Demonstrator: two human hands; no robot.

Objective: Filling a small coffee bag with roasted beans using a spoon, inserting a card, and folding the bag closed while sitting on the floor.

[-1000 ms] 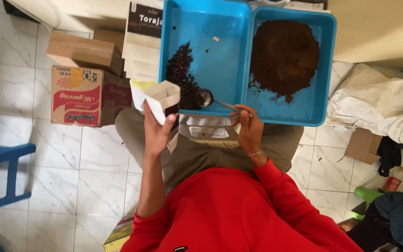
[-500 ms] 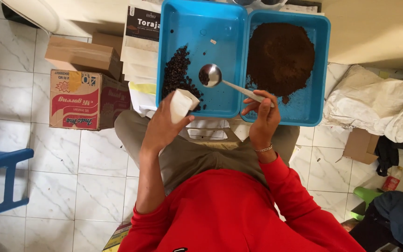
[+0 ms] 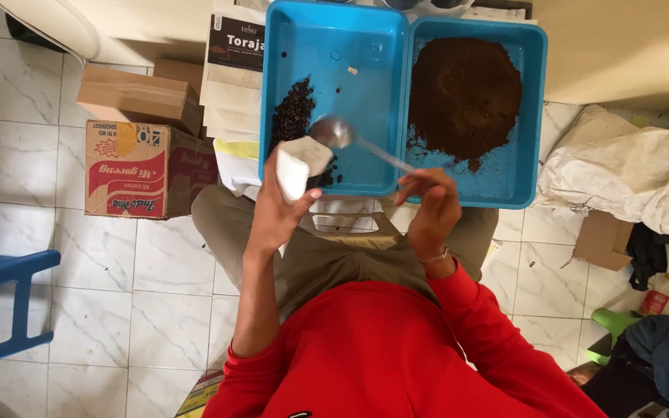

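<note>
The small white paper pouch sits in the person's left hand, which is closed around it. The pouch is held up with its open top tipped toward the spoon, probably so beans can drop in. It hangs over the near edge of the left blue plastic tray.

At 3 o'clock from the pouch is the shiny metal spoon. Its bowl is just beside the pouch's mouth. The right hand pinches the end of the long thin handle with its fingers, so the spoon can reach out over the tray.

At 12 o'clock from the pouch lies the little pile of dark coffee beans, inside the left tray. The right blue plastic tray touches it side by side and holds a big heap of brown ground coffee. Both trays seem to rest across the person's knees, close to the hands.

At 9 o'clock from the pouch, on the white tiled floor, stands a red and white cardboard box. At 3 o'clock, well apart, lies a crumpled white sack.
</note>
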